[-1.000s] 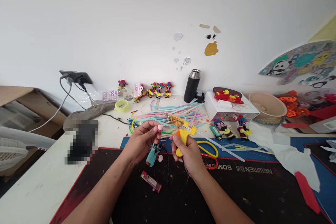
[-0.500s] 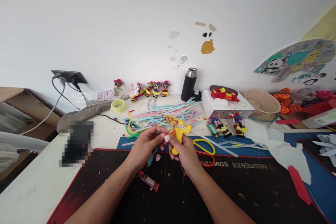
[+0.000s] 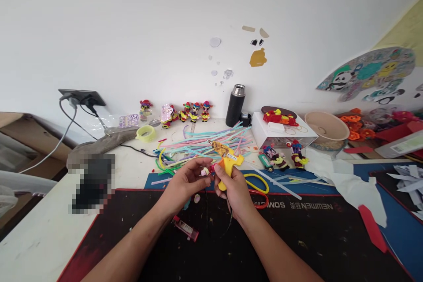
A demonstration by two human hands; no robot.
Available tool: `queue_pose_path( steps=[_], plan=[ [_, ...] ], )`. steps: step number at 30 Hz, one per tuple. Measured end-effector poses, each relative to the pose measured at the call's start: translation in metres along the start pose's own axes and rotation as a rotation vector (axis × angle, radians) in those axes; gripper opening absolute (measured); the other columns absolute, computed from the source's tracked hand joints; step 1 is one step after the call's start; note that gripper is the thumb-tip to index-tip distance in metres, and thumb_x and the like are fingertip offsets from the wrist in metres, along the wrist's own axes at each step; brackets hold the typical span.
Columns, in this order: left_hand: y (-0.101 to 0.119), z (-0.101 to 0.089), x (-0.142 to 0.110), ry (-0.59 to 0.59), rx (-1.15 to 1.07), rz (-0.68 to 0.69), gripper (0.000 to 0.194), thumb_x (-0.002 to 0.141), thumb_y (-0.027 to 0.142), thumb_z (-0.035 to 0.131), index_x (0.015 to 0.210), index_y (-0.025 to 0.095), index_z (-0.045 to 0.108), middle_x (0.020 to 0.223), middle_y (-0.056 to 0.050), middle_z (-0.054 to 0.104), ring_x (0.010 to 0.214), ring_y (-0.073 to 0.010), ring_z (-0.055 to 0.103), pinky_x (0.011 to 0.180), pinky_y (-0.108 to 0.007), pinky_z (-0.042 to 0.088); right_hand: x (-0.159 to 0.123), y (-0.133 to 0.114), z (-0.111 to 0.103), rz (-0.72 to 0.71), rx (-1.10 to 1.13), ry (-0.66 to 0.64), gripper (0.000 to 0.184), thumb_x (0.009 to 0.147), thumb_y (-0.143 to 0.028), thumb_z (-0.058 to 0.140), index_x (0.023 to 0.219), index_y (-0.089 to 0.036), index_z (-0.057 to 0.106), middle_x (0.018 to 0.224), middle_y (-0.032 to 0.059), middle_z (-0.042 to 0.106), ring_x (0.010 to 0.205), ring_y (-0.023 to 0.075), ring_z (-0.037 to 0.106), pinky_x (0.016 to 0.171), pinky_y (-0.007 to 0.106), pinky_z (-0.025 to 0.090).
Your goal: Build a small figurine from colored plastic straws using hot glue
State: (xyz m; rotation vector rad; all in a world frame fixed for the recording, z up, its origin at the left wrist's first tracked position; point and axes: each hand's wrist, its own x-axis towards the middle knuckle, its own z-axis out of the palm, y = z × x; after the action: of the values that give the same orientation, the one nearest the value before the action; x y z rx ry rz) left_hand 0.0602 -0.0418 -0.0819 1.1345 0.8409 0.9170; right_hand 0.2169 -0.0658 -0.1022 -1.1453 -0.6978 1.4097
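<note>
My right hand (image 3: pixel 234 184) is wrapped round a yellow hot glue gun (image 3: pixel 228 169), its stained nozzle aimed up and to the left. A small pink, white and red fuzzy piece (image 3: pixel 206 171) juts out leftward from beside my right thumb, seemingly pinched there against the gun. Around that piece curves my left hand (image 3: pixel 190 180), thumb below and fingers above with a gap between them; whether it touches the piece is unclear. Under my hands a small pinkish bit (image 3: pixel 197 198) lies on the black mat (image 3: pixel 158 246), near a red-ended clear tube (image 3: pixel 185 228).
Behind my hands spreads a pile of pastel pipe cleaners (image 3: pixel 198 141). Scissors (image 3: pixel 259 183) with yellow and red handles lie right of the gun. Several small figures (image 3: pixel 195 112), a black thermos (image 3: pixel 235 108), a white box (image 3: pixel 277 136) and a bowl (image 3: pixel 326 127) stand by the wall.
My left thumb and fingers have parted from their pinch on the small piece, so more of it shows, including red. The glue gun has shifted slightly right. The view has turned a little.
</note>
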Motion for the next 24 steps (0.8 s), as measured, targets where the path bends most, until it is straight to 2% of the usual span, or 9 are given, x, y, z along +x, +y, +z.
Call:
queue_pose_path(
  steps=[3, 8, 13, 19, 24],
  plan=[
    [0.001, 0.003, -0.002, -0.04, 0.083, -0.059, 0.056, 0.079, 0.046, 0.084, 0.127, 0.022, 0.064, 0.107, -0.007, 0.068, 0.077, -0.017, 0.065, 0.044, -0.018, 0.045, 0.0, 0.001, 0.001, -0.009, -0.002, 0.005, 0.055, 0.073, -0.065, 0.086, 0.08, -0.018, 0.058, 0.059, -0.0047, 0.058, 0.04, 0.0074, 0.048, 0.035, 0.017, 0.028],
    [0.002, 0.005, -0.003, 0.036, 0.234, -0.04, 0.046, 0.085, 0.06, 0.074, 0.106, 0.02, 0.064, 0.073, 0.003, 0.054, 0.058, -0.013, 0.051, 0.04, -0.019, 0.044, -0.002, -0.001, 0.003, -0.018, -0.05, 0.001, 0.055, 0.071, -0.066, 0.086, 0.08, -0.018, 0.059, 0.057, -0.0051, 0.057, 0.039, 0.0081, 0.049, 0.035, 0.017, 0.026],
    [0.002, 0.004, -0.002, 0.102, 0.264, -0.013, 0.042, 0.086, 0.061, 0.072, 0.092, 0.02, 0.065, 0.068, 0.003, 0.055, 0.057, -0.0136, 0.049, 0.045, -0.022, 0.043, -0.003, -0.003, 0.004, -0.011, -0.073, -0.022, 0.055, 0.072, -0.066, 0.085, 0.078, -0.019, 0.059, 0.058, -0.0041, 0.059, 0.04, 0.0086, 0.05, 0.035, 0.017, 0.025],
    [0.006, -0.007, 0.001, 0.209, 0.318, 0.068, 0.036, 0.088, 0.054, 0.07, 0.088, 0.019, 0.066, 0.067, 0.001, 0.061, 0.064, -0.0163, 0.055, 0.061, -0.026, 0.043, -0.004, -0.005, 0.001, -0.017, -0.101, -0.07, 0.056, 0.077, -0.069, 0.08, 0.074, -0.018, 0.059, 0.06, -0.0025, 0.059, 0.04, 0.0082, 0.05, 0.036, 0.018, 0.027],
    [0.01, -0.02, 0.005, 0.325, 0.283, 0.112, 0.034, 0.088, 0.054, 0.071, 0.087, 0.02, 0.066, 0.067, 0.003, 0.059, 0.063, -0.0156, 0.054, 0.062, -0.027, 0.041, -0.005, -0.007, -0.002, -0.014, -0.101, -0.117, 0.056, 0.077, -0.07, 0.08, 0.087, -0.017, 0.065, 0.061, -0.0026, 0.061, 0.04, 0.0091, 0.051, 0.036, 0.018, 0.026]
  ],
)
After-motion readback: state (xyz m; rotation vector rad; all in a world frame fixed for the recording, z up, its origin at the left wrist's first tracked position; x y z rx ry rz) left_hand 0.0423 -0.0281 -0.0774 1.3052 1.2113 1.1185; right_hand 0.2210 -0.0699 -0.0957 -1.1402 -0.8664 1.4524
